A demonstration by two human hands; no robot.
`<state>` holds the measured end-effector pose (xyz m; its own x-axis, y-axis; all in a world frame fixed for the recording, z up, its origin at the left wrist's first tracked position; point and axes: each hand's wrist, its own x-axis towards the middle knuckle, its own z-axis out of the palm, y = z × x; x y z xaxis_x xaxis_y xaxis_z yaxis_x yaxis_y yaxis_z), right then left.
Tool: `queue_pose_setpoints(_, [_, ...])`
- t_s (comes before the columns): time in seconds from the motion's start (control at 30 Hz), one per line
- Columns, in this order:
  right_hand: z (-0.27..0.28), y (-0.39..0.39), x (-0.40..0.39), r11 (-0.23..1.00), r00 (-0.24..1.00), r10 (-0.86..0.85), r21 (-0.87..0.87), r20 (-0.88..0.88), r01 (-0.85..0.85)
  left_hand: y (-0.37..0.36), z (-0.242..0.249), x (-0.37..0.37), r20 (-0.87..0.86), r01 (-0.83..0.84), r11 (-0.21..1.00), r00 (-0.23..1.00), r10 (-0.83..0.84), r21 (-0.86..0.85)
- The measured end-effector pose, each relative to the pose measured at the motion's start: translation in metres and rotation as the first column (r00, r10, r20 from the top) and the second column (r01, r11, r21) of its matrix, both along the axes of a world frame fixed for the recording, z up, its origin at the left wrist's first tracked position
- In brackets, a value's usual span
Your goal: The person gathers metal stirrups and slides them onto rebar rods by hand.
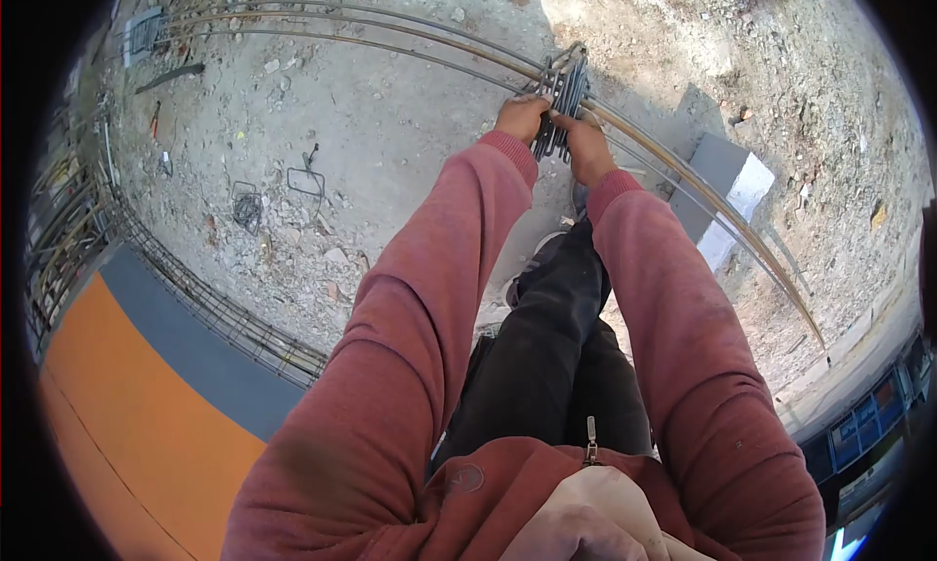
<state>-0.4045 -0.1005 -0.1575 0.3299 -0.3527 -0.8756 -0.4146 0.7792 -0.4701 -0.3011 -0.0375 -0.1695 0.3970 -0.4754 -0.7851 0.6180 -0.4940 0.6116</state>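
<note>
Both my hands are on a bundle of bent steel stirrups, pressed together and hung around long rebars. My left hand grips the bundle's left side, fingers curled and partly hidden. On the right side my right hand is closed with its thumb against the stirrups. The rebars run from the far left, through the bundle, to the lower right. Another cluster of stirrups sits around their left end.
A grey and white block lies under the rebars at right. Loose stirrups and rubble lie on the ground at left. A long rebar cage runs beside an orange and grey surface. My shoes are below the bundle.
</note>
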Motion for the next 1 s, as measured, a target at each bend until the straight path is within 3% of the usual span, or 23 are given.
queue_pose_setpoints(0.1, [0.008, 0.008, 0.005, 0.995, 0.996, -0.058, -0.078, 0.071, 0.064, 0.003, 0.028, 0.010, -0.140, -0.088, 0.996, 0.986, 0.090, 0.018])
queue_pose_setpoints(0.13, [0.008, 0.010, 0.011, 0.989, 0.990, -0.107, -0.094, 0.088, 0.115, 0.004, 0.032, 0.012, -0.114, -0.107, 0.994, 0.988, 0.104, -0.013])
queue_pose_setpoints(0.27, [0.003, 0.012, 0.026, 0.972, 0.969, -0.234, -0.002, 0.077, 0.235, 0.022, 0.015, 0.032, -0.118, 0.074, 0.990, 0.989, -0.089, -0.124])
queue_pose_setpoints(0.37, [-0.005, 0.020, 0.047, 0.953, 0.952, -0.303, 0.006, 0.043, 0.303, 0.027, 0.004, 0.061, -0.251, 0.144, 0.982, 0.953, -0.171, -0.123])
queue_pose_setpoints(0.4, [-0.012, 0.025, 0.056, 0.957, 0.956, -0.287, -0.029, 0.067, 0.290, 0.032, 0.000, 0.075, -0.156, 0.249, 0.947, 0.946, -0.283, -0.203])
queue_pose_setpoints(0.43, [-0.006, 0.030, 0.071, 0.961, 0.959, -0.276, 0.030, 0.059, 0.275, 0.036, 0.012, 0.094, -0.233, 0.208, 0.962, 0.941, -0.246, -0.177])
queue_pose_setpoints(0.57, [-0.003, 0.063, 0.174, 0.894, 0.882, -0.444, 0.141, 0.158, 0.425, 0.069, 0.007, 0.193, -0.143, 0.282, 0.949, 0.943, -0.302, -0.144])
queue_pose_setpoints(0.63, [0.000, 0.081, 0.230, 0.871, 0.856, -0.488, 0.166, 0.172, 0.463, 0.086, 0.009, 0.251, -0.013, 0.421, 0.904, 0.906, -0.423, -0.081])
queue_pose_setpoints(0.83, [-0.002, 0.106, 0.373, 0.918, 0.938, -0.324, 0.281, 0.122, 0.280, 0.118, 0.028, 0.383, 0.243, 0.415, 0.867, 0.843, -0.480, 0.274])
queue_pose_setpoints(0.87, [-0.004, 0.108, 0.389, 0.925, 0.943, -0.306, 0.276, 0.129, 0.262, 0.123, 0.026, 0.397, 0.265, 0.384, 0.872, 0.845, -0.465, 0.304])
queue_pose_setpoints(1.0, [-0.013, 0.117, 0.431, 0.929, 0.944, -0.305, 0.257, 0.130, 0.265, 0.142, 0.018, 0.430, 0.217, 0.150, 0.979, 0.960, -0.178, 0.139])
